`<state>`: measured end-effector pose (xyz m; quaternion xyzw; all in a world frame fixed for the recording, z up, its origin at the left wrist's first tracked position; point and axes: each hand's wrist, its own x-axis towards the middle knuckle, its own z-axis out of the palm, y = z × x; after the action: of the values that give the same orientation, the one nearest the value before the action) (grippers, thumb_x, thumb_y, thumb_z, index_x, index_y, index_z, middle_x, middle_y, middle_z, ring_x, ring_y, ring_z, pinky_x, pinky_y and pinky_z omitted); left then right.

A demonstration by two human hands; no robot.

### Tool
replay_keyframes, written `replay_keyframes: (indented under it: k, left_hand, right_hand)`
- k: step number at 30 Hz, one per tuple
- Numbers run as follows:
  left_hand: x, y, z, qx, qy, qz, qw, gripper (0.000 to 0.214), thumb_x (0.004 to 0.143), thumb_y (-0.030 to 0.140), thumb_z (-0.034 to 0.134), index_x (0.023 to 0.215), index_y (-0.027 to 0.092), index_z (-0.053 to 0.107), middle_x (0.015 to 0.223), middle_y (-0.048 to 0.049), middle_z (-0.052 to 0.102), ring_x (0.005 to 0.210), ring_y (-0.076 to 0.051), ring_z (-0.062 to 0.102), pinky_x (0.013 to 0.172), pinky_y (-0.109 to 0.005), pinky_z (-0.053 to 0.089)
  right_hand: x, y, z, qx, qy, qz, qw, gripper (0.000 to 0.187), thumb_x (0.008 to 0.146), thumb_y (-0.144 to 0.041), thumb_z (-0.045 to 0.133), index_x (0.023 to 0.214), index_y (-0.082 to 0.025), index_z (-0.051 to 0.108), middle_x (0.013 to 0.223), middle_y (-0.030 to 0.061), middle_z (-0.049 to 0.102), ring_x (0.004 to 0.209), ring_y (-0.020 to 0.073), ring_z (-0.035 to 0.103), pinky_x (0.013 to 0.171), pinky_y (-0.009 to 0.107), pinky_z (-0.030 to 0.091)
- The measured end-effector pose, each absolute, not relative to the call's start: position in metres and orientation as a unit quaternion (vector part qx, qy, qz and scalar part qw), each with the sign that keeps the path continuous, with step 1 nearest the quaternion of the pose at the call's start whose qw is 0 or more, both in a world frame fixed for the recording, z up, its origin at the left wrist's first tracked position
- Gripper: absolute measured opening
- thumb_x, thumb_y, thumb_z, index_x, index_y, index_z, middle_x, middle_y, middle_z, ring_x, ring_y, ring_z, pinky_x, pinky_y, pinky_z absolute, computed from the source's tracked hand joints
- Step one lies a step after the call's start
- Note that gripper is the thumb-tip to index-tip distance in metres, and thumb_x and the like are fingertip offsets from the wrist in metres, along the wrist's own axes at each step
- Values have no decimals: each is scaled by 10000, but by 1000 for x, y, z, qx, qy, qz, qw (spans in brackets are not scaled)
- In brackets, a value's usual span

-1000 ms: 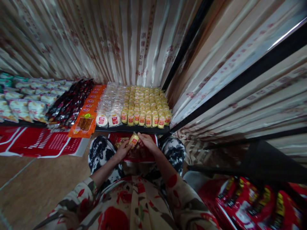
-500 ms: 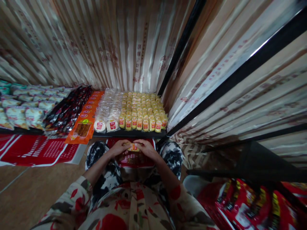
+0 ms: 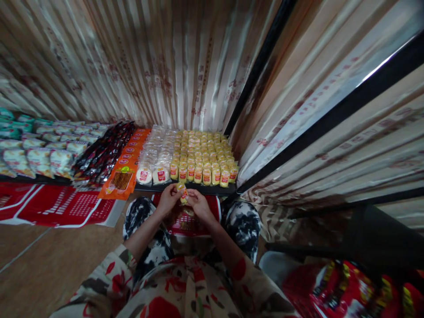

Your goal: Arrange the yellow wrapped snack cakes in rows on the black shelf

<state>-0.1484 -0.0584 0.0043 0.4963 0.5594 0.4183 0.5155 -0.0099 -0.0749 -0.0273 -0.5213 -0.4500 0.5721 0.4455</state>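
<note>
Between my knees, a small yellow wrapped snack cake point(image 3: 182, 193) is pinched in the fingers of both hands, its red and orange label facing up. My left hand point(image 3: 168, 198) grips its left side, my right hand point(image 3: 198, 203) its lower right side. Just beyond stand rows of matching yellow snack cakes point(image 3: 206, 174) on a low black shelf point(image 3: 212, 190). Left of them are rows of round white packaged cakes point(image 3: 161, 175). Under my hands lies a red bag point(image 3: 208, 229) with white print; its contents are hard to make out.
Farther left on the shelf are an orange snack packet point(image 3: 122, 176), dark glossy packets point(image 3: 99, 159) and white packets point(image 3: 39, 161). A red bag point(image 3: 76, 207) lies in front. Pleated curtains point(image 3: 185, 57) and black frame bars point(image 3: 324, 119) enclose the corner. Red packages point(image 3: 351, 287) sit lower right.
Both hands have risen slightly toward the shelf, and the snack cake has turned from lying sideways to more upright. The whole view has shifted a little.
</note>
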Motion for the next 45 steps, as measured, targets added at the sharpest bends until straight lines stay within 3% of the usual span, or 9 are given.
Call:
replay_keyframes:
  k: [5, 9, 17, 23, 37, 45]
  left_hand:
    - [-168, -36, 5, 558, 564, 415, 446, 351, 720, 357, 581, 997, 141, 589, 759, -4, 595, 641, -109, 522, 607, -218, 446]
    - [-180, -20, 7, 595, 597, 410, 348, 414, 743, 273, 571, 1141, 162, 544, 980, -56, 612, 809, -152, 566, 761, -279, 462]
    - [-173, -8, 11, 647, 638, 343, 237, 425, 812, 268, 493, 1222, 154, 476, 1156, -114, 563, 1065, -225, 522, 938, -364, 400]
    - [-169, -5, 13, 651, 655, 318, 214, 450, 826, 252, 471, 1250, 107, 437, 1182, -158, 547, 1102, -252, 509, 941, -379, 403]
    - [-160, -9, 3, 663, 652, 335, 149, 419, 857, 265, 421, 1248, 121, 384, 1178, -159, 523, 1091, -255, 504, 885, -369, 432]
    - [-159, -22, -9, 643, 694, 299, 122, 267, 835, 289, 474, 1054, 139, 444, 988, -94, 547, 853, -192, 572, 662, -279, 459]
  right_hand:
    - [-30, -55, -17, -573, -561, 419, 426, 259, 767, -269, 532, 1013, -209, 584, 973, 41, 613, 860, 149, 578, 770, 278, 493]
    - [-39, -46, -11, -619, -601, 303, 406, 337, 781, -251, 500, 1107, -211, 575, 1034, 68, 558, 831, 157, 558, 711, 276, 491]
    - [-33, -39, -27, -606, -631, 252, 413, 394, 820, -184, 389, 1171, -221, 564, 989, 72, 546, 830, 165, 528, 810, 301, 459]
    - [-29, -39, -35, -599, -661, 205, 403, 428, 821, -157, 365, 1195, -236, 556, 944, 64, 533, 885, 166, 519, 844, 270, 442]
    - [-30, -42, -41, -607, -670, 174, 390, 457, 829, -139, 339, 1245, -212, 513, 981, 79, 528, 896, 170, 527, 846, 268, 444]
    - [-31, -42, -45, -599, -679, 152, 396, 463, 819, -123, 345, 1246, -186, 511, 956, 85, 526, 879, 170, 532, 827, 276, 456]
